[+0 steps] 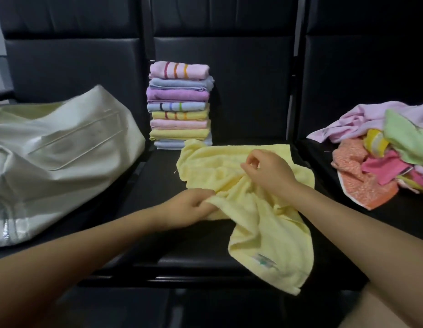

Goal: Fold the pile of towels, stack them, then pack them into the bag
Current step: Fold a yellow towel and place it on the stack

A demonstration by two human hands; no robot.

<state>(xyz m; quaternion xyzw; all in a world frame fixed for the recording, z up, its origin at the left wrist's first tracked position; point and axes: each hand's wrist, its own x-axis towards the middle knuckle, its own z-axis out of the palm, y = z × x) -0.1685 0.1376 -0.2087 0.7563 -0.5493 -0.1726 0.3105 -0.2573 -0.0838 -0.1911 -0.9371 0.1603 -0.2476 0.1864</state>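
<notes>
Both hands work the crumpled pale yellow terry towel [248,200] on the black seat, left hand [189,207] gripping an edge, right hand [269,171] pinching a fold; folding is underway, and spreading it flat likely comes next
</notes>
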